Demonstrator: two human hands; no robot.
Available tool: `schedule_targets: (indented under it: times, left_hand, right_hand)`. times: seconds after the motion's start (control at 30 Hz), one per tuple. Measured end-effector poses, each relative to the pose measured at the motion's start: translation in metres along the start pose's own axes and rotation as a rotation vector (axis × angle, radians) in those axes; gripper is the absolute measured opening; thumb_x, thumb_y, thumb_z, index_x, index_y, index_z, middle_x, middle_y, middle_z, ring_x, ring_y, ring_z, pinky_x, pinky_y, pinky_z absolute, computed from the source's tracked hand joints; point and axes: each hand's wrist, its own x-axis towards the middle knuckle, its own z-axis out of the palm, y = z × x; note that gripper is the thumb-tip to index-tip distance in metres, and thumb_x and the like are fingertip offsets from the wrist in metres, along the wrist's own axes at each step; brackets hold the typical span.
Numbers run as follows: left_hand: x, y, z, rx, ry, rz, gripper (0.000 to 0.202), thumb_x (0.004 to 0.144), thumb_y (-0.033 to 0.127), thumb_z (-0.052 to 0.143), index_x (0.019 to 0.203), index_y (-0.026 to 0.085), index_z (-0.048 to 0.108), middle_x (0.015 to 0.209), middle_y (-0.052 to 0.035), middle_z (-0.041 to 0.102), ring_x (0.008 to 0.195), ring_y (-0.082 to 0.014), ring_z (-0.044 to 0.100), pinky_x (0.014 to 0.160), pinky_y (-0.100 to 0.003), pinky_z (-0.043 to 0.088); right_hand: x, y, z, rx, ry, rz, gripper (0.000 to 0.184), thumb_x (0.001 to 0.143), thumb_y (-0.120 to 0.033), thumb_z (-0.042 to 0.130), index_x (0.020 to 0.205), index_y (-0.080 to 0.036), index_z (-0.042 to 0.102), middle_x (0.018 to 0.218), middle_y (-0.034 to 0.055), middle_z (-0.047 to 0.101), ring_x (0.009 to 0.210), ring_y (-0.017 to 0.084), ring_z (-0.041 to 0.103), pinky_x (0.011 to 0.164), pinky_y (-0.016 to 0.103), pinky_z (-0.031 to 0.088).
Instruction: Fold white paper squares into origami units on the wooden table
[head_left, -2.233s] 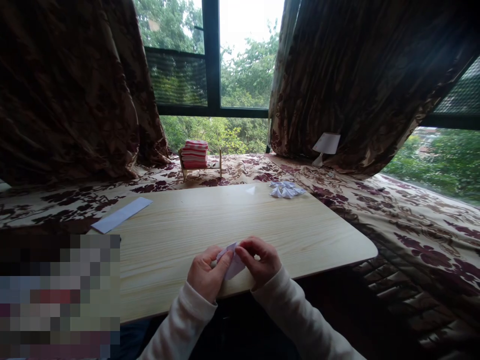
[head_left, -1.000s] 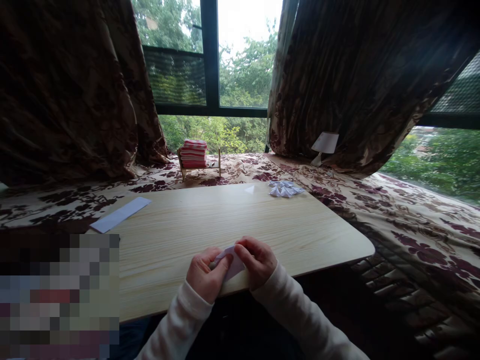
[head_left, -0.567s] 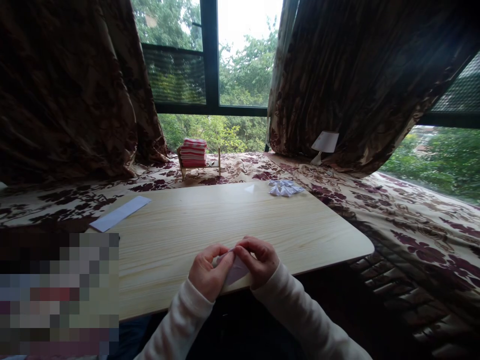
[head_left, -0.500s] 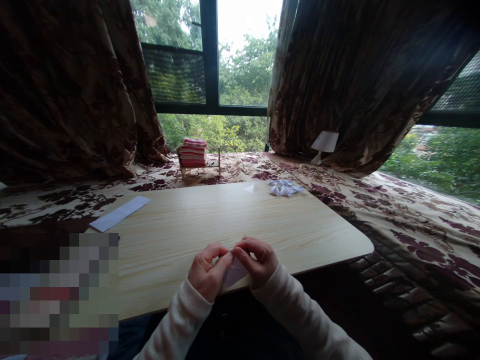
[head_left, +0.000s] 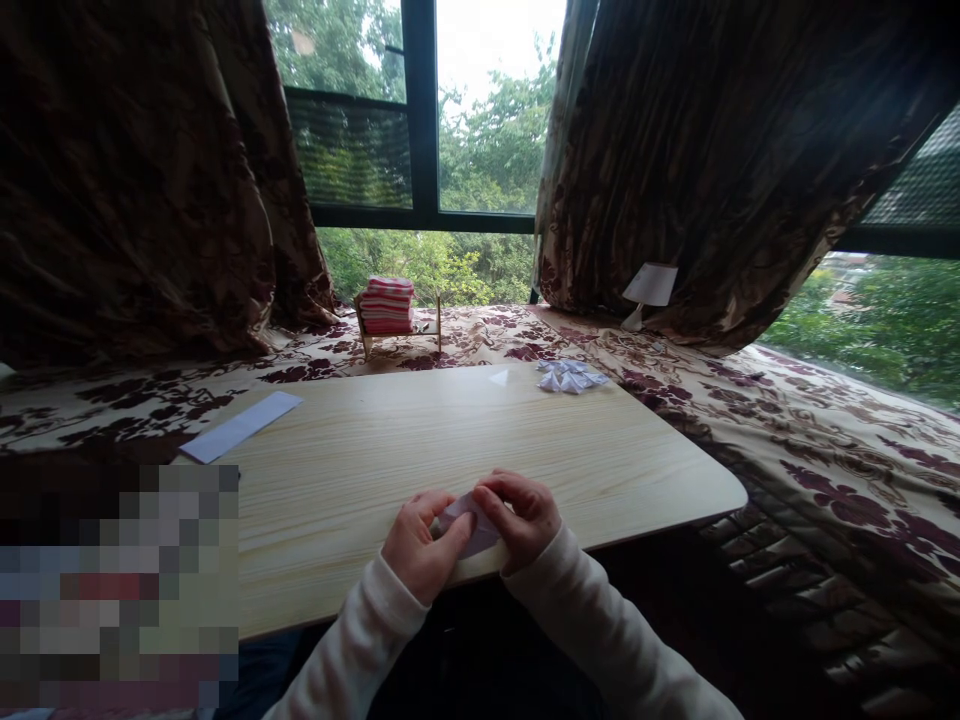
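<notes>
Between my two hands, over the table's near edge, is a small piece of folded white paper (head_left: 480, 537). My left hand (head_left: 426, 545) grips it from the left, the thumb lying across its face and the fingers behind. On the other side my right hand (head_left: 521, 515) pinches its upper right edge between thumb and fingers. Part of the paper is hidden behind both hands. Farther off, a cluster of folded white paper pieces (head_left: 571, 377) lies at the table's far right, with a small white paper triangle (head_left: 500, 377) to its left.
A stack of long white paper strips (head_left: 241, 426) lies at the left of the wooden table (head_left: 360, 450). Beyond the table, a small rack (head_left: 401, 336) holds folded pink striped cloths (head_left: 387, 305). A white lamp (head_left: 651, 285) stands by the right curtain (head_left: 675, 150).
My left thumb has moved down and right across the paper. My fingertips, close together before, are now farther apart, and more of the paper's upper part shows between them.
</notes>
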Motion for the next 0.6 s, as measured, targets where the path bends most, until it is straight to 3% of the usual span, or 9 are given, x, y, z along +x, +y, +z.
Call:
schedule_targets:
  times: [0.27,0.4,0.6]
  left_hand:
    - [0.001,0.01,-0.008,-0.362,-0.064,-0.111,0.03,0.072,0.04,0.052,0.064,0.013,0.063,0.059,-0.0016,0.058,0.059,-0.0138,0.05,0.056,-0.023,0.04]
    - [0.001,0.005,-0.005,-0.183,-0.036,-0.044,0.022,0.068,0.034,0.058,0.068,0.014,0.066,0.066,-0.004,0.062,0.069,-0.0176,0.054,0.064,-0.025,0.041]
    - [0.002,0.0,0.001,-0.088,0.037,0.011,0.022,0.069,0.031,0.053,0.061,0.014,0.065,0.057,-0.0015,0.058,0.061,-0.0153,0.052,0.06,-0.024,0.041]
  right_hand:
    - [0.0,0.012,0.001,0.094,0.043,0.084,0.019,0.077,-0.03,0.054,0.066,-0.015,0.06,0.057,-0.0003,0.05,0.053,0.01,0.045,0.048,0.023,0.036]
    - [0.0,0.013,0.001,0.131,0.063,0.09,0.018,0.075,-0.03,0.056,0.065,-0.015,0.06,0.059,0.0004,0.052,0.054,0.011,0.046,0.049,0.023,0.038]
    - [0.001,0.013,0.003,0.184,0.042,0.146,0.02,0.073,-0.032,0.058,0.063,-0.015,0.06,0.056,-0.0003,0.053,0.053,0.011,0.046,0.048,0.023,0.037]
